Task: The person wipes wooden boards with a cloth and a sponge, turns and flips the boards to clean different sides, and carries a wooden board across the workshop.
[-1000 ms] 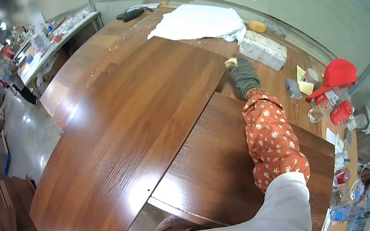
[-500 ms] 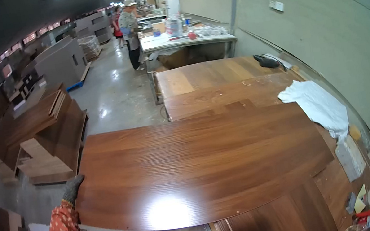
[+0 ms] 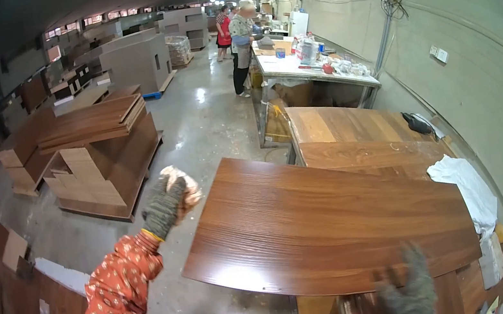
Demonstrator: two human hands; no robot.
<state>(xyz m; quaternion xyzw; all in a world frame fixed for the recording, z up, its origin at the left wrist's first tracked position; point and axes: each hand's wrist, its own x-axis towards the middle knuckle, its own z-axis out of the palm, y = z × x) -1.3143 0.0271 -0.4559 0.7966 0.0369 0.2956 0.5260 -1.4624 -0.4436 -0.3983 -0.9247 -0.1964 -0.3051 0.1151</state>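
Observation:
A wood-grain board (image 3: 326, 224) lies across the workbench, its left end sticking out beyond the bench over the floor. My left hand (image 3: 165, 207), in a dark grey knit glove, is raised just left of that end, apart from it. Its fingers are closed round a crumpled pale rag (image 3: 189, 191). At the board's front right edge is my right hand (image 3: 411, 292), gloved too and smeared by motion. Its fingers are spread with nothing between them; whether it touches the board I cannot tell.
Stacked brown panels (image 3: 102, 160) stand on the floor at left. Behind the board, the bench top (image 3: 351, 126) runs toward a white table (image 3: 297, 72) with bottles and clutter. A white cloth (image 3: 464, 190) lies by the wall. A person (image 3: 241, 38) stands beside the far table.
My left hand has come off the board's left edge and now shows a rag. My right hand has entered view at the front. The board appears farther right and angled as the view turned left.

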